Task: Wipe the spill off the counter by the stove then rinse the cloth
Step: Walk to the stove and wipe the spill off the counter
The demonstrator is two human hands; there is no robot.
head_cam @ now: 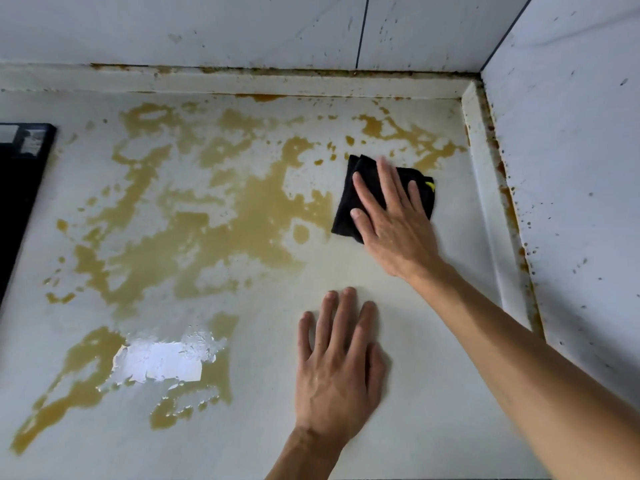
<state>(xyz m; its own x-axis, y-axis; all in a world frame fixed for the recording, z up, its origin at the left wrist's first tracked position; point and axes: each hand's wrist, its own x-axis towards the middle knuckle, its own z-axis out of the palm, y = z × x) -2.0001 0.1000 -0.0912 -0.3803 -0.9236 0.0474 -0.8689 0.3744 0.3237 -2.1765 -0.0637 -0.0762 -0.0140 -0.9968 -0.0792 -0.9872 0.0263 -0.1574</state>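
Cloth: my folded black cloth (353,199) lies flat on the counter (433,393) toward the back right corner, at the right edge of the spill; folded thick, I judge, so it soaks rather than smears.
Right hand: my right hand (393,223) presses down on the cloth, fingers (367,195) straight and spread over it, grasping nothing; the flat palm puts even weight across the whole pad.
Left hand: my left hand (337,365) rests flat on a bare part of the counter nearer me, fingers released and splayed, likely bracing me while I reach.
Spill: the brownish spill (194,233) spreads leftward from the cloth, with a separate pool lower left; most remains, so I judge the wipe barely begun.
Stove: the dark stove edge (20,188) sits at far left, well apart from the cloth.
Walls: the spattered wall tiles (571,168) close in the corner.
Rinse: not yet started; no sink in view.
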